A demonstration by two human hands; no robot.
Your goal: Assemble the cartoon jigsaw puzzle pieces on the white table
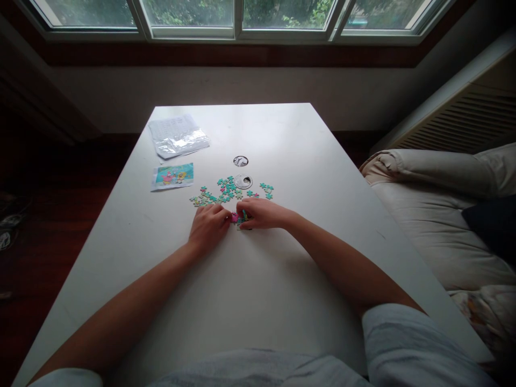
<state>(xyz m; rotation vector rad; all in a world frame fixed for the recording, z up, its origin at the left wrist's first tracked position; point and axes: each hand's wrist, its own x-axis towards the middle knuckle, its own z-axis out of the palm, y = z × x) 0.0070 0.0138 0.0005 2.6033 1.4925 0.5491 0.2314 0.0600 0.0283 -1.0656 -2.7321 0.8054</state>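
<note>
Between my two hands lies a small cluster of jigsaw puzzle pieces [235, 217], pink on its left side and teal with stripes toward the right. My left hand [209, 223] rests on the table with curled fingers, its thumb and fingertips pinching the cluster's left edge. From the right, my right hand [262, 213] curves over the cluster, thumb and fingers closed on its pieces and hiding part of them. Just beyond the hands, several loose teal and green jigsaw pieces [228, 188] are scattered, a few of them pink or yellowish.
A small picture card [173, 176] with cartoon figures lies at the left on the white table [258, 301]. Behind it is a clear plastic bag with paper [177, 137]. Two round fittings, one a metal ring [243, 181], sit mid-table. A cushioned sofa [423, 215] stands at the right.
</note>
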